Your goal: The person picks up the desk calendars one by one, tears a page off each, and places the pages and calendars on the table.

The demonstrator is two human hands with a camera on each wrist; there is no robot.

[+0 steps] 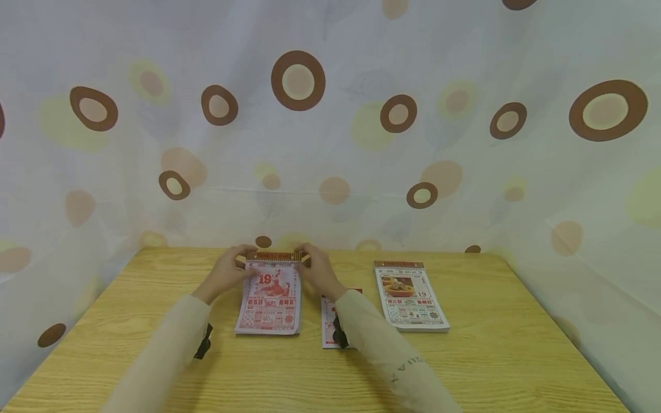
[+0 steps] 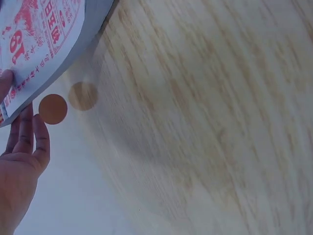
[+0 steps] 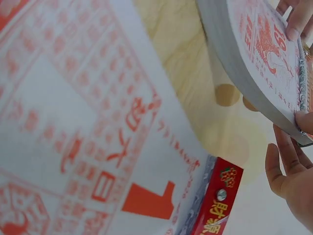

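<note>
A tear-off calendar with a red-printed page and the number 19 is at the left of the table, its patterned binding strip at the far end. My left hand grips its top left corner. At the top right corner, my right hand pinches the same calendar. In the left wrist view the left thumb lies on the page and other fingers reach beneath the edge. The right wrist view shows the calendar's thick pad raised and slightly bent, with the right hand at its binding.
A smaller calendar with a red top strip lies partly under my right forearm. Farther right, another calendar with a food picture rests on the wooden table. A curtain with round spots hangs behind and at both sides.
</note>
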